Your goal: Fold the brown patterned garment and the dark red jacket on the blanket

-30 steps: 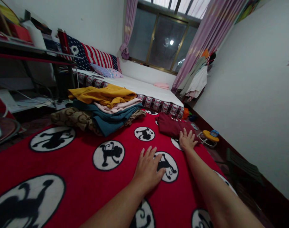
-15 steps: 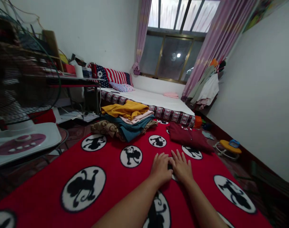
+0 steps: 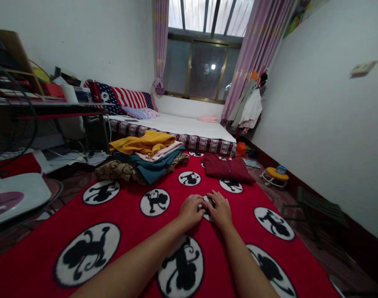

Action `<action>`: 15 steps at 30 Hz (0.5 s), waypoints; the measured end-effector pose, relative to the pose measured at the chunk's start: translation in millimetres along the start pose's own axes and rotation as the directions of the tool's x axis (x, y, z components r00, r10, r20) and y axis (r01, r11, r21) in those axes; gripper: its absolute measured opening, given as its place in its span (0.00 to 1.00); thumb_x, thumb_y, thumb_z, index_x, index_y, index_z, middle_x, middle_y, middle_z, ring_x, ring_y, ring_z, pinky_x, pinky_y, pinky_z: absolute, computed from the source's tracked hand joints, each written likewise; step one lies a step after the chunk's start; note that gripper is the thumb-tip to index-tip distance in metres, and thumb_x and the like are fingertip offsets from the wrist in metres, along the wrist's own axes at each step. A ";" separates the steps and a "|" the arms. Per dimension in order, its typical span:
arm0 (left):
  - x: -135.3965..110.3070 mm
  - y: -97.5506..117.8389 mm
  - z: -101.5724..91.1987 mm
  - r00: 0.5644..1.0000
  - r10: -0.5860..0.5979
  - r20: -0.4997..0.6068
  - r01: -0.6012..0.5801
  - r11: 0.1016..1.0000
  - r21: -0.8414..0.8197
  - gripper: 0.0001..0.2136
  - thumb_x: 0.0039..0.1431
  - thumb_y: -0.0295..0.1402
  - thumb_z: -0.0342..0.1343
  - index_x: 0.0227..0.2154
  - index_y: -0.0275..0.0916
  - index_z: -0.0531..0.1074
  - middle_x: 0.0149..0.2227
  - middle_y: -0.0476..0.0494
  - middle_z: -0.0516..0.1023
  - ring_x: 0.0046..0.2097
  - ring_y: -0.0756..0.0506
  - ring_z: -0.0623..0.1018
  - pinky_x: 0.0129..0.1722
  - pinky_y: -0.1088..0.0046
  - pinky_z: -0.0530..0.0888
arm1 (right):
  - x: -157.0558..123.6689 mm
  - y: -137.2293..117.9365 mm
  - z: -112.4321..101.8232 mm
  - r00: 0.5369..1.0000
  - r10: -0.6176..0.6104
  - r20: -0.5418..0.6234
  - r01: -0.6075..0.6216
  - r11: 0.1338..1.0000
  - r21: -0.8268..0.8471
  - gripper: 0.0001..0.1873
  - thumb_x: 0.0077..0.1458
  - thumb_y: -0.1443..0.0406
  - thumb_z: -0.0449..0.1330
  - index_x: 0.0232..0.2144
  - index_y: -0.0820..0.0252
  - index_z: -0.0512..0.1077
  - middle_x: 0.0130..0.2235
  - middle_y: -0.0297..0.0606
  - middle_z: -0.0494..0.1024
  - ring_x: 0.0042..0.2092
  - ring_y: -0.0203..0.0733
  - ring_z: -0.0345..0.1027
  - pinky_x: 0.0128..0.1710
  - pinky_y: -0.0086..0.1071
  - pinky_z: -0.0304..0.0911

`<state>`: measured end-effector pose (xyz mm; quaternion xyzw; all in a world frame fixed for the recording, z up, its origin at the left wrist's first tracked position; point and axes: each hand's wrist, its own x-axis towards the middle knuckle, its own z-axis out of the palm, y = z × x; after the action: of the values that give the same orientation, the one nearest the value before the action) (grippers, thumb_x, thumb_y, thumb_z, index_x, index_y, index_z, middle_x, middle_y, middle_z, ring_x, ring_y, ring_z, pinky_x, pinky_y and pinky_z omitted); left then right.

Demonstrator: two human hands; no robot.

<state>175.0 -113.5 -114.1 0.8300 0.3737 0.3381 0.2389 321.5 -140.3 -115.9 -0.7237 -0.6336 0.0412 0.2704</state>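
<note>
My left hand (image 3: 192, 212) rests on the red blanket (image 3: 130, 223), its fingers bent a little and nothing in it. Close beside it, my right hand (image 3: 220, 210) touches the same cloth with its fingers apart, also holding nothing. Between the two hands shows part of a white circle with a black monkey print. Beyond the right hand lies a folded dark red garment (image 3: 228, 167). To the left and farther off is a pile of clothes, with a mustard yellow garment (image 3: 144, 142) on top and a teal garment (image 3: 151, 165) beneath.
Behind the blanket stands a bed (image 3: 189, 125) with a white cover. A cluttered desk (image 3: 83, 105) and a white plastic chair (image 3: 24, 198) are on the left. On the right are a yellow-topped stool (image 3: 276, 174) and a dark folding stool (image 3: 321, 207).
The view has turned to the right, so the room appears shifted left. Both hands stay on the blanket, their fingers slightly more bent, with the gap between them a bit wider.
</note>
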 end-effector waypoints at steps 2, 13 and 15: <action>3.1 -5.0 -5.9 0.997 0.062 0.057 -0.063 0.998 0.022 0.08 0.51 0.24 0.58 0.33 0.40 0.78 0.47 0.42 0.77 0.51 0.42 0.74 0.53 0.64 0.69 | 1.3 4.1 1.9 0.999 -0.013 -0.034 0.015 0.998 0.054 0.17 0.58 0.63 0.55 0.48 0.55 0.74 0.60 0.41 0.68 0.64 0.50 0.55 0.63 0.53 0.47; 86.1 -64.1 -188.1 0.961 0.214 -0.173 -0.035 0.718 0.695 0.15 0.56 0.31 0.54 0.46 0.37 0.74 0.54 0.35 0.71 0.58 0.37 0.67 0.58 0.55 0.63 | 5.6 14.6 9.3 0.989 -0.035 -0.141 0.063 0.978 0.199 0.11 0.54 0.63 0.58 0.38 0.56 0.78 0.54 0.42 0.75 0.59 0.51 0.62 0.60 0.50 0.52; 101.4 -88.4 -235.0 0.918 0.176 -0.355 0.147 0.679 0.719 0.18 0.60 0.35 0.51 0.49 0.30 0.72 0.57 0.27 0.66 0.61 0.33 0.63 0.59 0.48 0.59 | 5.4 12.7 8.5 0.989 -0.030 -0.145 0.058 0.979 0.197 0.10 0.54 0.64 0.58 0.37 0.56 0.78 0.54 0.42 0.75 0.59 0.51 0.63 0.60 0.50 0.53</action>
<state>10.4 53.2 21.8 0.7722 0.5110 0.3222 -0.1970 330.5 -133.0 -127.2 -0.6796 -0.6215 0.0476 0.3869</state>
